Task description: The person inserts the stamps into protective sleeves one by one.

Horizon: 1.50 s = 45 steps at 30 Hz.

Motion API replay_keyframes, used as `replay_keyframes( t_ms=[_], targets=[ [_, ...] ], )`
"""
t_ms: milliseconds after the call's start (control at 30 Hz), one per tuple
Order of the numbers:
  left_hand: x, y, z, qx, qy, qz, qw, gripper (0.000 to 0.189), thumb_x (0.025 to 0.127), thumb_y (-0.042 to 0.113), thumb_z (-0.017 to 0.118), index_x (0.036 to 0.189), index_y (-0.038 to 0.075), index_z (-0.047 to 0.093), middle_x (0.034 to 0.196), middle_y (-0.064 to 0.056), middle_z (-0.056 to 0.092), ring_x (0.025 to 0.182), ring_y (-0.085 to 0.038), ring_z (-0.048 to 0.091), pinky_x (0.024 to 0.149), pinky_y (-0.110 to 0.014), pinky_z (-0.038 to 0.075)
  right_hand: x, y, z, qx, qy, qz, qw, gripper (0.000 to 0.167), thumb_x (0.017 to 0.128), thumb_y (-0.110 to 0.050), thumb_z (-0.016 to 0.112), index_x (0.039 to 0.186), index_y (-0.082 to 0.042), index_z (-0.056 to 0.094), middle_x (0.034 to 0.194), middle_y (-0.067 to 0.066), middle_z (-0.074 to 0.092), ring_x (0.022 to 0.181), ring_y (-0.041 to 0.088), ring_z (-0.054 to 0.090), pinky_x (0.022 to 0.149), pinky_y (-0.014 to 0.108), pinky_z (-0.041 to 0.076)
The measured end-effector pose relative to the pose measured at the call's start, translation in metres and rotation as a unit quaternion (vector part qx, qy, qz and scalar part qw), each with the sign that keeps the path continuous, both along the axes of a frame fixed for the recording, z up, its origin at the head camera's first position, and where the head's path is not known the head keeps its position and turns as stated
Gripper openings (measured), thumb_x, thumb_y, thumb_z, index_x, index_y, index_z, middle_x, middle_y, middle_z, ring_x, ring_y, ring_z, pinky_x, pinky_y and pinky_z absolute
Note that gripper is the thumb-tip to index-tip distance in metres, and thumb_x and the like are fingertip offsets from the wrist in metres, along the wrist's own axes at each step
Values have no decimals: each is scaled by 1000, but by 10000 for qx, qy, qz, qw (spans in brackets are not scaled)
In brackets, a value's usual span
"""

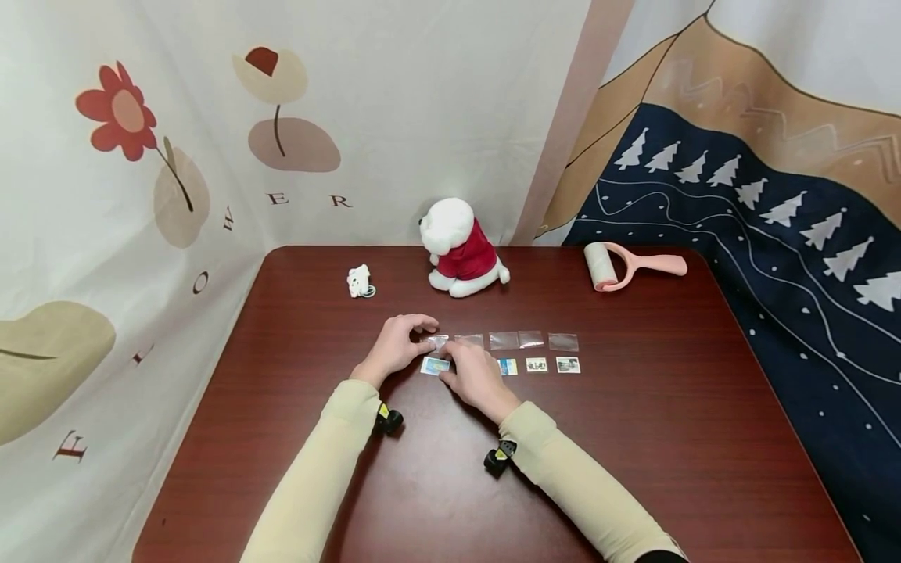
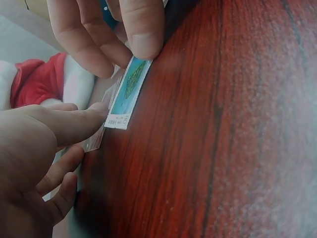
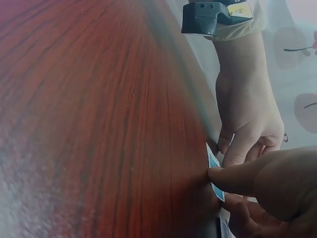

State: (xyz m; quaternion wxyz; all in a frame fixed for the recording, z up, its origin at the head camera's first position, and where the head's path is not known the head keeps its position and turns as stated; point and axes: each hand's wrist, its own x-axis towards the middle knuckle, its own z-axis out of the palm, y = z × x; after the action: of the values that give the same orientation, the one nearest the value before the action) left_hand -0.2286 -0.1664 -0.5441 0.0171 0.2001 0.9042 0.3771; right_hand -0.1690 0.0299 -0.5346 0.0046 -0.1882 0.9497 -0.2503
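Here the right grip (image 1: 477, 379) pinches one end of the stamp (image 2: 128, 96) (left grip (image 1: 394, 344) holding a bag (image 2: 94, 142)).

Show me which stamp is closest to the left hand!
The blue stamp at the row's left end; the left hand is beside it. The other visible stamps lie farther right.

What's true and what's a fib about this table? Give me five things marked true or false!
1. The plush toy wears red. True.
2. The left hand squeezes the plush toy. False: the left hand touches a clear plastic sleeve.
3. The right hand touches a blue stamp. True.
4. The lint roller has a green handle. False: its handle is pink.
5. The plush toy sits farther back than the blue stamp. True.
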Motion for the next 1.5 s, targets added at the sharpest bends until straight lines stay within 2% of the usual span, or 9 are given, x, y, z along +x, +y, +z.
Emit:
replay_keyframes(
  t_ms=[300,467,667,767,1100,1400,1500],
  targets=[
    [-2,0,-3,354,-251,157,9989,34,85,6,87,118,6,77,102,-5,80,99,-25,72,92,-43,57,-3,0,2,-43,-196,-103,9997,25,84,-24,91,103,-18,75,99,-1,69,91,21,70,70,41,57],
    [-4,1,-3,364,-288,176,9988,35,85,7,88,118,7,77,102,-4,80,99,-25,72,91,-42,56,-6,-1,2,-123,-297,-208,9993,22,83,-23,91,97,-19,75,93,-4,68,86,17,67,65,36,54],
    [-6,1,-2,347,-330,188,9987,34,84,7,88,117,7,78,102,-3,80,99,-24,71,91,-40,56,-8,1,1,-163,-387,-288,9987,11,89,-19,84,92,-22,74,81,-11,65,76,12,64,59,32,49],
    [-6,2,-3,356,-378,219,9984,34,85,7,88,117,8,78,102,-3,80,99,-23,71,91,-40,56,-9,2,1,-342,-416,-217,9983,10,90,-19,82,87,-21,73,77,-12,65,72,9,62,59,29,48],
    [-7,1,-3,287,-348,238,9987,31,85,9,88,115,8,79,99,-1,80,96,-22,72,90,-40,56,-13,12,10,-1187,-636,181,9907,12,91,-15,81,81,-17,76,73,-9,69,69,4,60,73,28,49],
    [-6,1,-2,181,-357,237,9989,31,86,8,87,116,9,79,98,0,80,96,-21,70,90,-40,56,-13,24,17,-1421,-711,208,9871,10,90,-15,81,81,-18,77,75,-10,71,75,7,63,86,40,49],
    [-5,1,-2,157,-389,241,9988,31,86,7,87,116,9,79,97,0,78,96,-21,70,91,-40,55,-12,28,18,-1403,-631,199,9879,10,90,-16,82,82,-18,77,78,-9,73,79,11,66,87,38,48]
  ],
)
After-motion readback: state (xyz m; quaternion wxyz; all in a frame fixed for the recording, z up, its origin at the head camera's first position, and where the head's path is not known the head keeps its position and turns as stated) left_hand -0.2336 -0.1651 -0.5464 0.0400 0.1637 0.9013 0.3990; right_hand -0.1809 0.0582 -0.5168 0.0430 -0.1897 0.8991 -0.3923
